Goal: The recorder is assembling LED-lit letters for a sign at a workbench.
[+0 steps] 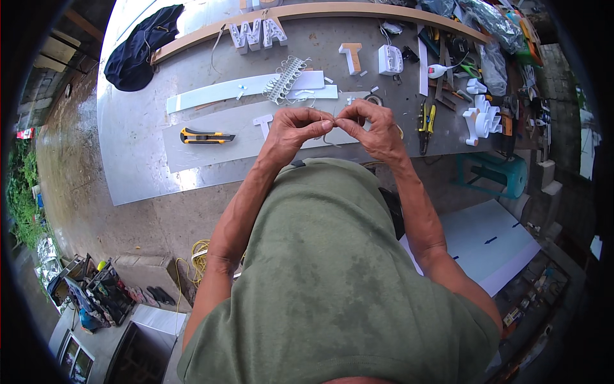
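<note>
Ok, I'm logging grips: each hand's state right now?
Left hand: closed, pinching a thin strand.
Right hand: closed, pinching right beside it, apparently on the same thin strand.

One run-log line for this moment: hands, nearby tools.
left hand: pinching thin strand | right hand: pinching same strand, beside left hand | left side: yellow-black utility knife | right side: yellow-handled tool

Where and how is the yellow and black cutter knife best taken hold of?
I would grip the cutter knife mid-body from above with the left hand, thumb and fingers across its long sides. It lies flat and uncovered, lengthwise left to right on the grey sheet. Whether its blade is out is too small to tell, so avoid both ends.
</note>
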